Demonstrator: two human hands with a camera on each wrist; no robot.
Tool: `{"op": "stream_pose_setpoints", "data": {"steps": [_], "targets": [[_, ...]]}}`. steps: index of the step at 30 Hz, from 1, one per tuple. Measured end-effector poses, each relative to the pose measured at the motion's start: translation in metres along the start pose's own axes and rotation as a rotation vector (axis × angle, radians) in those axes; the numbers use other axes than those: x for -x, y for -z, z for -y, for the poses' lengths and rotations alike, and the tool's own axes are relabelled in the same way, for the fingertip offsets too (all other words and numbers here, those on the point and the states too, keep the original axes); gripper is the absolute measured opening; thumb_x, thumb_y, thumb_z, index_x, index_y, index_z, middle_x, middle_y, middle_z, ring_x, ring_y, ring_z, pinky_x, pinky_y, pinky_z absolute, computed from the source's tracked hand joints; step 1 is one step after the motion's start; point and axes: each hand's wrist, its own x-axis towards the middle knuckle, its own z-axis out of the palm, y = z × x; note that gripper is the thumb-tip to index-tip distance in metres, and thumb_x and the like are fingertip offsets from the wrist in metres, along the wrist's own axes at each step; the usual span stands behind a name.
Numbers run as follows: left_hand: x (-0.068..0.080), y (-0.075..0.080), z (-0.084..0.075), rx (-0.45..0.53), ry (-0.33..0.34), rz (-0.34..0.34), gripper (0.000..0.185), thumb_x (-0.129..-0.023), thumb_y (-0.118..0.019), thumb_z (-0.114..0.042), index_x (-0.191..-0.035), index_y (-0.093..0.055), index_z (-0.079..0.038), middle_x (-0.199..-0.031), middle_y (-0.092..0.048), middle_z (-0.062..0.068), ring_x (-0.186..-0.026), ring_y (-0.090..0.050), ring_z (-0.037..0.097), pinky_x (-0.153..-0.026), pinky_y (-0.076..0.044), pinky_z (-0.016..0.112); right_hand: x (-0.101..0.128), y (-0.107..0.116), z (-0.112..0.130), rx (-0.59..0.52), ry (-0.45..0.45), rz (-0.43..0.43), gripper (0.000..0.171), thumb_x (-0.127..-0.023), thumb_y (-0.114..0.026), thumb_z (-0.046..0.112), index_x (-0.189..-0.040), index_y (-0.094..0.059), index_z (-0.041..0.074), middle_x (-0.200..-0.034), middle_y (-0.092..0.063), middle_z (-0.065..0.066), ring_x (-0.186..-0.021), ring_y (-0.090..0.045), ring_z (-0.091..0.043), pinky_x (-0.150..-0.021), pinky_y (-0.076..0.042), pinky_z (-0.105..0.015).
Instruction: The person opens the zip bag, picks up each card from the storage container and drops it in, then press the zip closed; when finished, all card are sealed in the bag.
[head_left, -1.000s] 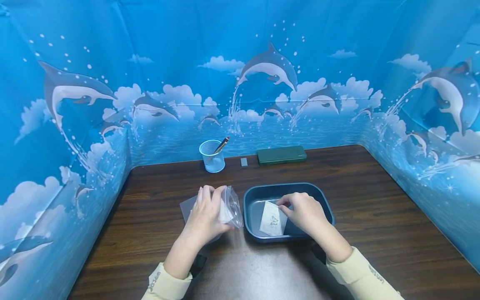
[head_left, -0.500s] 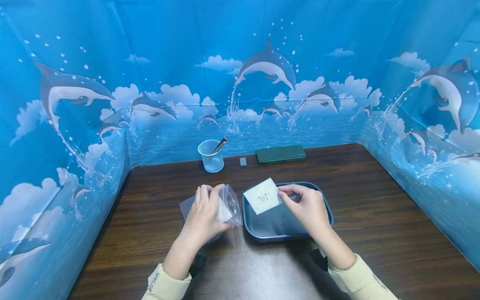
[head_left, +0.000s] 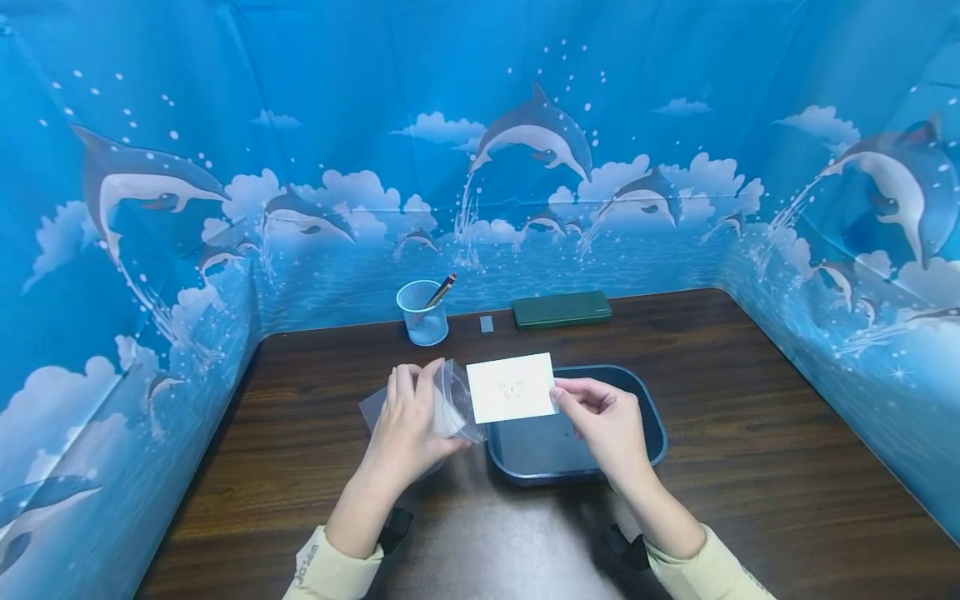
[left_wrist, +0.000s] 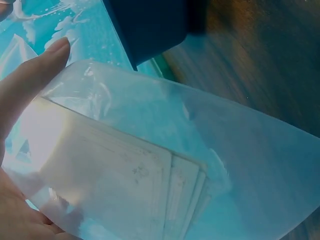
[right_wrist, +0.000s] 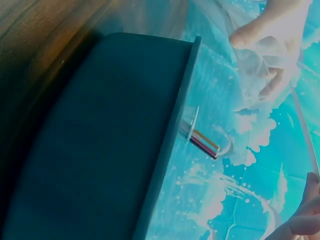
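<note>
Between thumb and fingers, my right hand (head_left: pixel 611 425) pinches the right edge of a white card (head_left: pixel 510 388) with a small butterfly print. The card is held up over the left part of a dark blue tray (head_left: pixel 547 454), its left edge close to the bag's mouth. My left hand (head_left: pixel 401 429) grips a clear plastic bag (head_left: pixel 461 392) beside the tray, its mouth facing right. Inside the bag a stack of several pale cards (left_wrist: pixel 107 170) shows in the left wrist view, slightly fanned at one end. The fingertips behind the bag are partly hidden.
A light blue mesh pen cup (head_left: pixel 425 321) with pencils (head_left: pixel 442 289) stands at the back of the wooden table (head_left: pixel 735 417). To its right lie a small grey piece (head_left: pixel 487 324) and a green case (head_left: pixel 562 309). A dolphin-print curtain (head_left: pixel 360 250) surrounds the table.
My right hand has lifted the card out of the tray, moved it left and turned it level toward the bag. The left hand has tilted the bag's mouth slightly upward.
</note>
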Motion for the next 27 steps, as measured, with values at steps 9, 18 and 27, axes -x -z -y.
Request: {"op": "stream_pose_setpoints", "data": {"steps": [9,18,27], "targets": [[-0.001,0.001,-0.002,0.013,0.014,-0.006,0.118,-0.047,-0.097,-0.036,-0.143,-0.034,-0.008,-0.120,-0.038,0.015,-0.108,-0.037,0.029,-0.085,-0.049,0.045,0.001,-0.005,0.006,-0.030,-0.012,-0.002,0.012,-0.086,-0.074,0.016,-0.095,-0.076,0.009,-0.070,-0.066,-0.007,-0.047,-0.048,-0.019,-0.042,-0.039,-0.024],[0.000,0.001,-0.004,0.005,-0.006,-0.017,0.117,-0.048,-0.096,-0.038,-0.143,-0.034,-0.009,-0.119,-0.039,0.015,-0.108,-0.038,0.029,-0.085,-0.049,0.045,0.000,-0.009,0.002,-0.045,-0.004,0.012,0.011,-0.085,-0.075,0.017,-0.094,-0.076,0.010,-0.064,-0.062,-0.008,-0.044,-0.042,-0.017,-0.039,-0.032,-0.023],[0.000,0.001,-0.008,0.001,-0.019,-0.007,0.116,-0.050,-0.096,-0.039,-0.143,-0.034,-0.009,-0.122,-0.040,0.015,-0.109,-0.037,0.028,-0.086,-0.047,0.043,0.000,-0.021,-0.012,-0.044,0.040,0.067,0.012,-0.083,-0.078,0.021,-0.094,-0.077,0.016,-0.066,-0.064,-0.006,-0.043,-0.036,-0.019,-0.037,-0.022,-0.023]]}}
